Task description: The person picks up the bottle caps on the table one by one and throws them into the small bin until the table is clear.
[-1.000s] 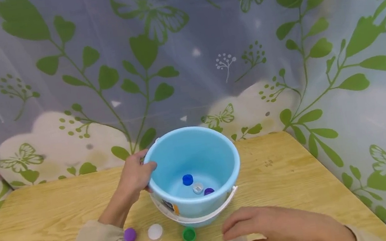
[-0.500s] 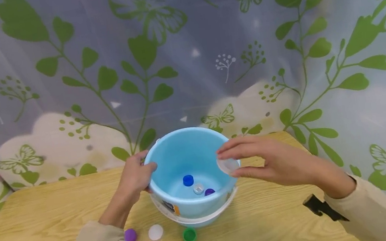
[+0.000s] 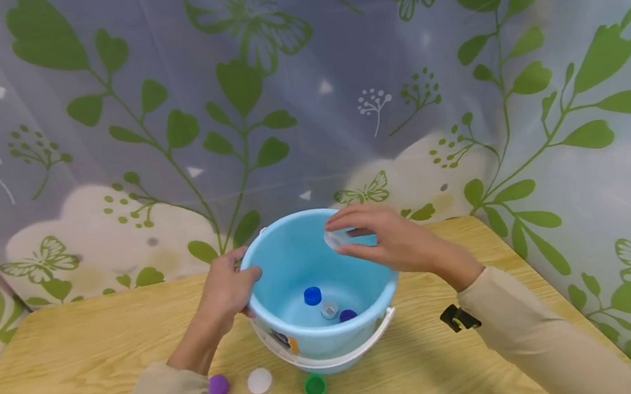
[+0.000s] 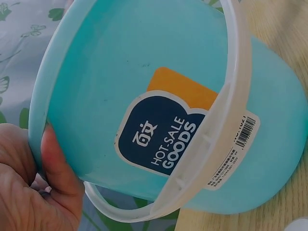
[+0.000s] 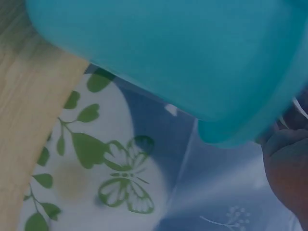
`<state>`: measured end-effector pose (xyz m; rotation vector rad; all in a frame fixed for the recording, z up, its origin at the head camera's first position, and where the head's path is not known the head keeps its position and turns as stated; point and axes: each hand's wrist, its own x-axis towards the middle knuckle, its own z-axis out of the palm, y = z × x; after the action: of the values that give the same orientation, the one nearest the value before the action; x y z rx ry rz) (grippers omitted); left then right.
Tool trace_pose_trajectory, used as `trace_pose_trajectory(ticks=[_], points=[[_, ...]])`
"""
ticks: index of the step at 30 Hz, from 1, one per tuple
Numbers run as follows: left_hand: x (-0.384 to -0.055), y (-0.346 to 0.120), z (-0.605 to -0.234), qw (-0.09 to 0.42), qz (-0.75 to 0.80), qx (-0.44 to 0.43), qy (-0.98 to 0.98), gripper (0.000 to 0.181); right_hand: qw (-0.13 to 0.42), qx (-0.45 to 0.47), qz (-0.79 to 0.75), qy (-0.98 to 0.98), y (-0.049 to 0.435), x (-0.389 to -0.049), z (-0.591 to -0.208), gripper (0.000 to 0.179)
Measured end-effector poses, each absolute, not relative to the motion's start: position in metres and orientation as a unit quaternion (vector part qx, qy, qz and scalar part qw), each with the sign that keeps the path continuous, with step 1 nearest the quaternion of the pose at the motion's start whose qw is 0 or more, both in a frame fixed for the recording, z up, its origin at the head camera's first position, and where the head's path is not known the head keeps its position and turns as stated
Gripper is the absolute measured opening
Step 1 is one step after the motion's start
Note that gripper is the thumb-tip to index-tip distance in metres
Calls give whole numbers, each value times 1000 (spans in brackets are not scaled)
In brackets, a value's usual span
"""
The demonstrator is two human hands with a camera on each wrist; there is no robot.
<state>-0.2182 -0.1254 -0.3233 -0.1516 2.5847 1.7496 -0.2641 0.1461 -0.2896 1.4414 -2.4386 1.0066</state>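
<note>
Left grip holding glossy light-blue bucket; right grip pinching round, translucent whitish cap

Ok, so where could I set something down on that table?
Left of the left arm, the table is bare back to the curtain. Right of the bucket is bare too, though the right arm crosses above part of it. It's crowded in front of the bucket, where loose caps lie.
</note>
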Motion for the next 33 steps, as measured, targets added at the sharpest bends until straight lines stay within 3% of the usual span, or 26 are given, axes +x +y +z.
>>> trace_pose_trajectory(ticks=[14, 33], points=[[-218, -125, -322, 8, 566, -47, 823, 54, 8, 434, 210, -876, 129, -276, -306, 32], [-219, -125, -323, 13, 571, -50, 819, 55, -12, 415, 178, -892, 128, -273, -306, 34]])
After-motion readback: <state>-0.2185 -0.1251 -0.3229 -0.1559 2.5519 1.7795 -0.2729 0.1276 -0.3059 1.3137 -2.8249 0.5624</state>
